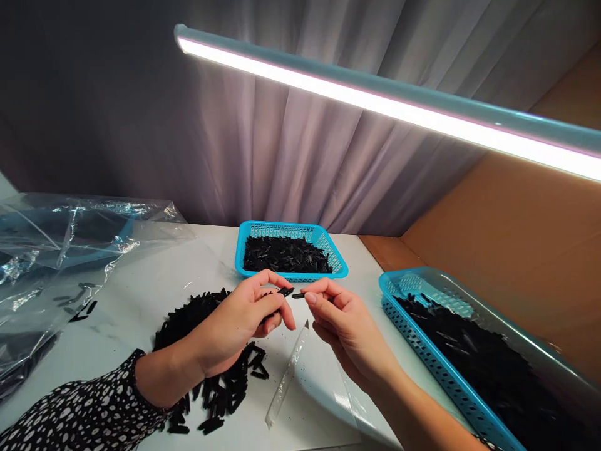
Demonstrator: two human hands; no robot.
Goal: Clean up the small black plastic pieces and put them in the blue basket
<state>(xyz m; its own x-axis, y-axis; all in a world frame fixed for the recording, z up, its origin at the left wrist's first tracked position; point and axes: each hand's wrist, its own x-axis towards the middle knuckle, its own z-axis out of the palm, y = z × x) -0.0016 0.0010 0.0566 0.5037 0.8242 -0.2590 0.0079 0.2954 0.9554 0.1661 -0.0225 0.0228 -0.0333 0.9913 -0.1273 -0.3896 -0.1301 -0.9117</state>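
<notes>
My left hand (256,307) is closed, pinching a small black plastic piece (285,291) between thumb and fingers. Just to its right, my right hand (340,319) grips another slim black piece (297,295) at thumb and forefinger. The two pieces' ends are close together; whether they touch I cannot tell. Beneath and behind my left forearm lies a heap of similar black pieces (228,391), partly hidden by the arm. Between my hands, a clear pointed stick-like tool (287,376) rests on the white table.
A blue basket (342,270) with many black pieces stands at the back. Another blue basket (389,307), also filled with black parts, is on the right. Clear plastic sheeting (61,250) covers the left side. A bright tube lamp (375,100) hangs above, before a grey curtain.
</notes>
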